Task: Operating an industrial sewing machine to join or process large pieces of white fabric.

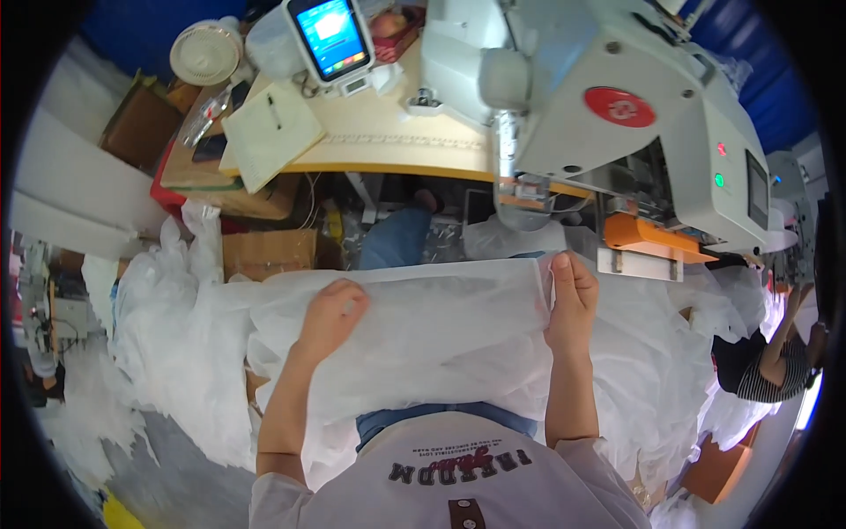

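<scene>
A wide sheet of sheer white fabric (441, 309) lies across my lap, its far edge running roughly straight from side to side. My right hand (573, 298) pinches a folded corner of it between thumb and fingers, just below the machine's front. Over the left part of the same sheet, my left hand (330, 319) is curled, with a small gap between thumb and fingertips. Whether it holds any cloth is hidden. The white sewing machine (573, 115) stands beyond my right hand, with an orange part (648, 234) low on its front.
A pale worktable (405, 145) with a yellow edge carries a notepad (273, 128), a pen and a lit screen (330, 40). At left are a small fan (205, 53) and cardboard boxes (269, 251). White fabric heaps (167, 309) flank me. Another person (775, 361) is at far right.
</scene>
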The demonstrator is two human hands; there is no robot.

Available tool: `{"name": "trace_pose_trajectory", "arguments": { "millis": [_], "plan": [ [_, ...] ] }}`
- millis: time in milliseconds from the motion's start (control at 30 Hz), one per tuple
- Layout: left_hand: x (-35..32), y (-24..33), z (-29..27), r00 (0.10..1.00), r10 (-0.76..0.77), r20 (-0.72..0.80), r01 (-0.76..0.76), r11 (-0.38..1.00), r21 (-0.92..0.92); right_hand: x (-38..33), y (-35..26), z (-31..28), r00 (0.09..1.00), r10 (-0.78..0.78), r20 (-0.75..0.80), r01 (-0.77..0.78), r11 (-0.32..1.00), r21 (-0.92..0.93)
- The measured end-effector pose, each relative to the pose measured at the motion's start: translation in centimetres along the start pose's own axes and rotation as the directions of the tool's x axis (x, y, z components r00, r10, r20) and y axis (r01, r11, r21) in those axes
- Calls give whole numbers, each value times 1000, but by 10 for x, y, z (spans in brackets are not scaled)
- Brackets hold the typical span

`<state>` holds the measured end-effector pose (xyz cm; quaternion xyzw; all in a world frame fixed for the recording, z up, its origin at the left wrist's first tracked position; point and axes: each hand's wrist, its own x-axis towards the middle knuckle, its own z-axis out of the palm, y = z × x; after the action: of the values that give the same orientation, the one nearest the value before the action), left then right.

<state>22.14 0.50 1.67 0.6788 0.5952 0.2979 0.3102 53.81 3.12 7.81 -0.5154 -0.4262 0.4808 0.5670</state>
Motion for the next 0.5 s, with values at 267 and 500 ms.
{"name": "trace_pose_trajectory", "arguments": {
  "millis": [267, 500],
  "plan": [
    [87, 78, 17, 971, 187, 150, -178, 982, -69, 34, -23, -17, 988, -149, 30, 152, 975, -163],
    [126, 65, -19, 846, -179, 503, 391, 849, -355, 83, -1, -27, 967, -254, 4, 210, 791, -575]
  ]
}}
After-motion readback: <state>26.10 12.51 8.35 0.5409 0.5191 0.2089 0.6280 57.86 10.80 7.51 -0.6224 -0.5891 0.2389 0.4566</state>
